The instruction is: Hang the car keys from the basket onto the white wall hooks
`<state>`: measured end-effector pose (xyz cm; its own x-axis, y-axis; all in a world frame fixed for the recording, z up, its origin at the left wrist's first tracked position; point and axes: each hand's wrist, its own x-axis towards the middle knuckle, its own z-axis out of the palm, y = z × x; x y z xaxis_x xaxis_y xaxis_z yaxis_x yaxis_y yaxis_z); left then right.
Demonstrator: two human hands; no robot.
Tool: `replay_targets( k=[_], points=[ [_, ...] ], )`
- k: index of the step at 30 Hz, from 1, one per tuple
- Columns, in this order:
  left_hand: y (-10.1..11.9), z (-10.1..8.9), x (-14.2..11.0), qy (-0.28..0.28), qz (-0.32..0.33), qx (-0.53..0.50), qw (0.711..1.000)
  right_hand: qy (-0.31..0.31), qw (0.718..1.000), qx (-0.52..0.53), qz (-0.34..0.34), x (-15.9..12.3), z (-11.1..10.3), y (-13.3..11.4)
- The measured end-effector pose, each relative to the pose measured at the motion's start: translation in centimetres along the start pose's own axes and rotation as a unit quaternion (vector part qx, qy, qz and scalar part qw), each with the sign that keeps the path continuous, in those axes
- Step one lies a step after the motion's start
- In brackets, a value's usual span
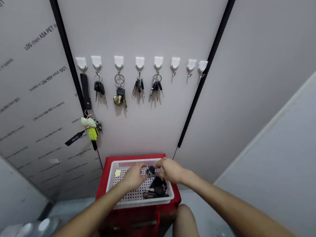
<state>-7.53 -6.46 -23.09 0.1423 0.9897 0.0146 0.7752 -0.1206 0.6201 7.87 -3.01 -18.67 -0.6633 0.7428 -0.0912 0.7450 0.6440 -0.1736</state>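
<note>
A small bunch of keys is between my two hands, over the white perforated basket. My right hand curls in from the right, its fingertips at the keys. From the left, my left hand reaches in with thumb and forefinger apart, close beside the same bunch. Below my right hand, a darker heap of keys lies in the right part of the basket. A pale yellow paper slip rests at the basket's left end.
The basket stands on a red stool. White hooks line the wall; several carry keys, such as a bunch with a green fob, and the three rightmost hold nothing. Plastic bottles stand on the floor at lower left.
</note>
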Motion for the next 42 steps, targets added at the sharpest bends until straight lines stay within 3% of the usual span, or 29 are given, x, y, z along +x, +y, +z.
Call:
replay_targets(
  k=[2, 5, 9, 13, 17, 21, 25, 31, 38, 42],
  points=[
    [-0.4, 1.9, -0.8, -0.04, -0.003, 0.012, 0.999, -0.041, 0.998, -0.04, -0.012, -0.5, 1.9, -0.1],
    [0.1, 3.2, -1.4, -0.065, 0.002, 0.046, 0.997, -0.051, 0.997, -0.056, -0.023, -0.7, 2.8, -0.4],
    [0.8, 3.0, -1.4, -0.104, 0.001, 0.072, 0.992, -0.069, 0.997, -0.039, -0.019, -0.8, 2.5, -0.6],
    [0.1, 2.4, -1.1, -0.121, -0.026, 0.088, 0.988, -0.079, 0.996, -0.02, -0.033, -1.2, 2.4, -0.3],
    [-1.4, 2.0, -1.0, -0.083, -0.039, 0.081, 0.993, -0.056, 0.996, -0.058, -0.032, -1.5, 3.2, -0.4],
    [-2.2, 2.0, -1.2, -0.116, -0.027, 0.019, 0.993, -0.008, 0.997, -0.066, -0.041, -1.0, 4.0, -0.9],
    [-1.9, 2.0, -1.4, -0.107, -0.044, 0.001, 0.993, 0.028, 0.999, 0.03, -0.022, 0.0, 3.7, -0.9],
    [-1.8, 1.6, -1.4, -0.058, -0.075, 0.004, 0.995, 0.078, 0.987, 0.137, 0.019, 1.0, 1.5, -0.1],
    [-1.3, 1.7, -1.7, -0.154, -0.083, 0.053, 0.983, 0.074, 0.992, 0.086, 0.049, 0.6, 1.3, 0.8],
    [-0.9, -0.2, -0.7, -0.13, -0.088, -0.018, 0.987, 0.093, 0.991, 0.097, 0.013, -0.3, 1.4, 0.0]
  ],
)
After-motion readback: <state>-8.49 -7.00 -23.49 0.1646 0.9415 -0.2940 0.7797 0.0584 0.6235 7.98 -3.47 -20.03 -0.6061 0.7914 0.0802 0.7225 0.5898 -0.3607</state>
